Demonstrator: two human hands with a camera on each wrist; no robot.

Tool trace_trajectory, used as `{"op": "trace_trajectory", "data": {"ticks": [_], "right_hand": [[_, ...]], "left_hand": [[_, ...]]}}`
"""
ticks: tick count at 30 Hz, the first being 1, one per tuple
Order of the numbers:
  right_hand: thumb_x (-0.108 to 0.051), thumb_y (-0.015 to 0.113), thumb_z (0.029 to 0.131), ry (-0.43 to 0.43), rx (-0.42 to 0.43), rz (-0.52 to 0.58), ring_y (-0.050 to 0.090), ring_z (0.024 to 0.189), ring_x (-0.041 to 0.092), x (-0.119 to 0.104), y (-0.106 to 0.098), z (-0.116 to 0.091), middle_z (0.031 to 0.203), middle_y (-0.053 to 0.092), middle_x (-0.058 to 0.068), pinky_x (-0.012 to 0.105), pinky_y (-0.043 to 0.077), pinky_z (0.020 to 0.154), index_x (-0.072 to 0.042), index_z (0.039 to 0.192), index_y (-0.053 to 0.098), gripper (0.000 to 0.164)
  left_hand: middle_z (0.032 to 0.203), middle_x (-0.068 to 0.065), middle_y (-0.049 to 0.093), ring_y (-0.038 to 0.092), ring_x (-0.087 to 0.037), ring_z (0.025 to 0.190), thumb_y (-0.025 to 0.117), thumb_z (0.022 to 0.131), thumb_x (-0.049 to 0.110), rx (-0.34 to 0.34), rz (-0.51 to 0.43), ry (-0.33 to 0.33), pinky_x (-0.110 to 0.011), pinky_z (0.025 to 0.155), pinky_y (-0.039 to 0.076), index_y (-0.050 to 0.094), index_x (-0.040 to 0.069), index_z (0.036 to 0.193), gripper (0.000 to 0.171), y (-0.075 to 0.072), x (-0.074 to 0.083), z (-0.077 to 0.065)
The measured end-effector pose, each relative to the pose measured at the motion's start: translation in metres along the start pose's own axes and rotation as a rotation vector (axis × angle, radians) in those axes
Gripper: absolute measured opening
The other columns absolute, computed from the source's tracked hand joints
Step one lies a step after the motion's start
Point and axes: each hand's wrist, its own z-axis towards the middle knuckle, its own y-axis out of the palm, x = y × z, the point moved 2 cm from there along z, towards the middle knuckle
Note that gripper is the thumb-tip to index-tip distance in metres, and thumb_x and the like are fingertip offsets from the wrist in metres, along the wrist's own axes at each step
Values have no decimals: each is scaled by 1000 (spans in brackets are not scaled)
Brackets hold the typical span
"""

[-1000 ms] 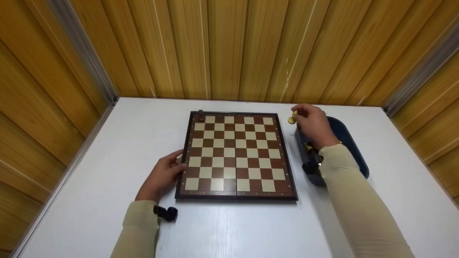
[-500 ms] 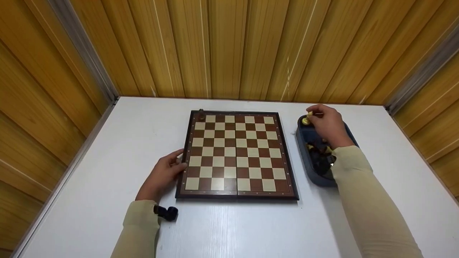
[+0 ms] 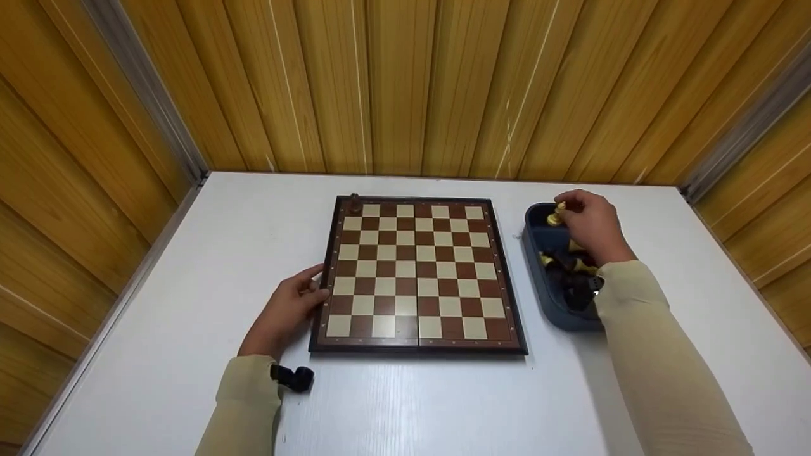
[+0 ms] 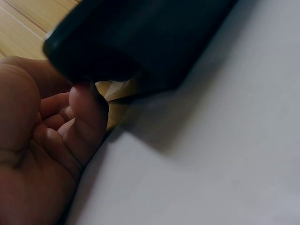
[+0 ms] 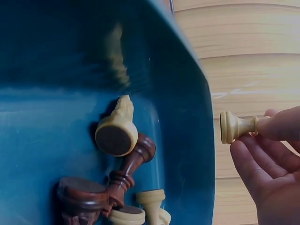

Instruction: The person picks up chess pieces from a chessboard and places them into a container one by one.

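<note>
A brown-and-cream chessboard [image 3: 415, 272] lies on the white table. My left hand [image 3: 293, 310] grips its left edge, thumb at the rim; in the left wrist view the thumb and curled fingers meet the dark board edge [image 4: 140, 37]. A dark brown chess piece [image 3: 355, 204] stands on the far left corner square. My right hand [image 3: 595, 225] is at the far end of a blue box [image 3: 538, 278], pinching a cream chess piece [image 5: 234, 127] between thumb and fingers. The piece's top is hidden by the fingertips.
Several brown and cream chess pieces lie jumbled in the box, among them a cream piece [image 5: 117, 133] on its side and a brown piece [image 5: 124, 178]. The box stands just right of the board. A wood-patterned wall [image 3: 405, 88] rises behind the table.
My right hand has moved rightward with the cream chess piece, from beside the box's far left rim to over its far end. My left hand stays at the board's edge.
</note>
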Motion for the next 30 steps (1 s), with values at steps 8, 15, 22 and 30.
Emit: {"op": "trace_trajectory", "data": {"ticks": [8,15,22,30], "right_hand": [[-12,49,96,42,-4,1,50,110,29,5,-4,-1,126,56,20,44,41,94,-5,128,57,33],[-10,50,94,56,19,-19,54,101,26,12,-7,-2,123,59,20,33,45,79,-5,127,58,34],[-10,48,95,75,-2,-38,56,102,28,18,-9,-6,124,57,20,28,45,73,-4,128,57,35],[-12,48,96,108,-19,-46,57,100,28,22,-11,-8,125,56,20,31,47,73,-5,129,57,35]], "left_hand": [[103,-9,57,58,-18,83,60,95,17,-2,-6,-6,-30,72,50,42,22,147,55,0,1,0],[102,-10,57,57,-17,82,60,95,16,-7,-8,6,-29,72,49,42,20,147,55,0,3,0],[100,-9,56,56,-16,78,60,95,14,1,-4,14,-28,67,49,41,17,147,56,1,3,1],[101,-10,57,58,-16,80,60,95,13,-1,-34,7,-28,68,50,42,16,147,56,1,3,-1]]}}
